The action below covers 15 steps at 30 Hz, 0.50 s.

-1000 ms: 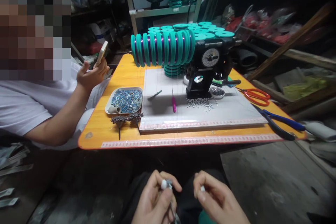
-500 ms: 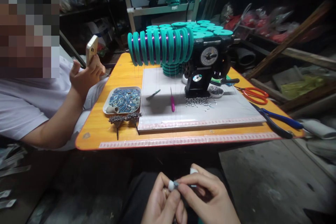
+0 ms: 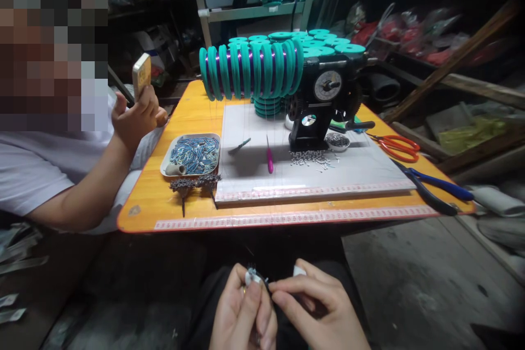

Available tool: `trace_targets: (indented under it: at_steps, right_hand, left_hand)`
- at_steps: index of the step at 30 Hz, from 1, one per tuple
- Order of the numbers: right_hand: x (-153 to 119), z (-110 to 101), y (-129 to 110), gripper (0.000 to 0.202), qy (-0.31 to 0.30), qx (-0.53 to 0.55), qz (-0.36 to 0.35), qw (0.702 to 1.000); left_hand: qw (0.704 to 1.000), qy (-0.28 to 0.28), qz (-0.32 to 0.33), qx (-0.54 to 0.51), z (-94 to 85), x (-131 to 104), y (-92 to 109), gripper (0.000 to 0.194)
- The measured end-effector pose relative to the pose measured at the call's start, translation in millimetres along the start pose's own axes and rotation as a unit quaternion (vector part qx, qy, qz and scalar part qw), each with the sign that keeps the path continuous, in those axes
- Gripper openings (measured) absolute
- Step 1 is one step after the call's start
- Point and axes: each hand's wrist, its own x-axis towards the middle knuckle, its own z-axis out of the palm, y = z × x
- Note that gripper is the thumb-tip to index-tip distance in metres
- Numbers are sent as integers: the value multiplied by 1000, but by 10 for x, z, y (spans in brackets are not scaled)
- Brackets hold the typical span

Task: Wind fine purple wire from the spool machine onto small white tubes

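Low over the lap, my left hand (image 3: 246,306) is closed on a small cluster of blue-grey pieces (image 3: 251,272) at its fingertips. White wrapping covers one of its fingertips, and a ring sits on a finger. A thin dark strip (image 3: 263,280) shows beside the cluster; I cannot make out what it is. My right hand (image 3: 322,303) has thumb and index finger pinched together by the dark strip's end. What the pinch holds is too small to tell. White wrapping (image 3: 299,270) also covers a right fingertip.
A yellow table (image 3: 143,197) carries a winding machine (image 3: 315,93) with teal spools (image 3: 250,71). Around it lie a tray of small blue pieces (image 3: 192,156), a pink-handled awl (image 3: 269,159), silver bits (image 3: 309,158), orange scissors (image 3: 397,147) and blue pliers (image 3: 435,186). A person holds a phone (image 3: 141,76).
My left hand has shifted left and up, tilting the blue-grey cluster. My right fingers have come away from the cluster to the dark strip beside it.
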Motion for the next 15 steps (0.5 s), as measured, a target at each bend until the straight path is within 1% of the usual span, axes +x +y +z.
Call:
trace_targets:
  at_steps: [6,15]
  right_hand:
    - [7,1,-22,18,-13,1,-2,1000]
    - [7,-10,-38,17,2,9,4,1000]
  left_hand:
    - [1000,-11,-14,-2,16,-8,6,51]
    - [1000,-23,-16,-1,10,-1,-16,49]
